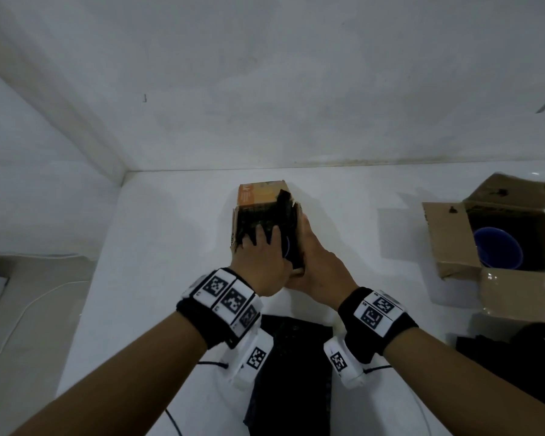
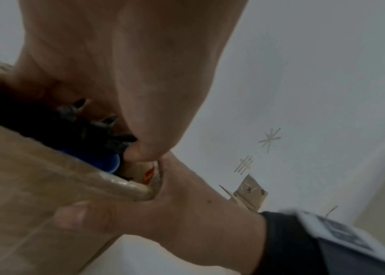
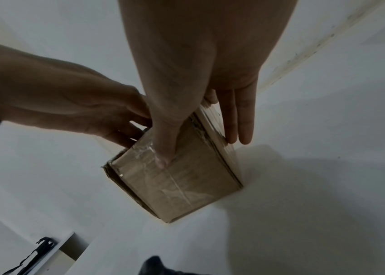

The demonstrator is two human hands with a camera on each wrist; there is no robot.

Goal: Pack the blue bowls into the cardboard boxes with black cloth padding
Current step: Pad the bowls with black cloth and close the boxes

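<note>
Our left hand (image 1: 265,253) reaches into the open top of the small cardboard box (image 1: 258,196), fingers spread and pressing down on the black cloth padding (image 1: 252,218) inside. In the left wrist view its thumb tip sits right at the edge of a blue bowl (image 2: 97,160) that lies within this box, mostly covered by the cloth. Our right hand (image 1: 318,262) clasps the box's right side: in the right wrist view its thumb lies flat on one taped cardboard face and its straight fingers (image 3: 245,119) lie against the neighbouring face, so the box corner is held between them. The box stands on the white counter (image 1: 170,247), close to the back wall.

Well to the right on the counter stands a second cardboard box (image 1: 453,240), its flaps open. It holds another blue bowl (image 1: 497,250), upright on dark padding. A folded black cloth (image 1: 296,372) lies on the counter near us, between our wrists, and more black cloth (image 1: 516,357) is heaped at the lower right, just in front of the second box. Both wrists wear black bands with white marker tiles.
</note>
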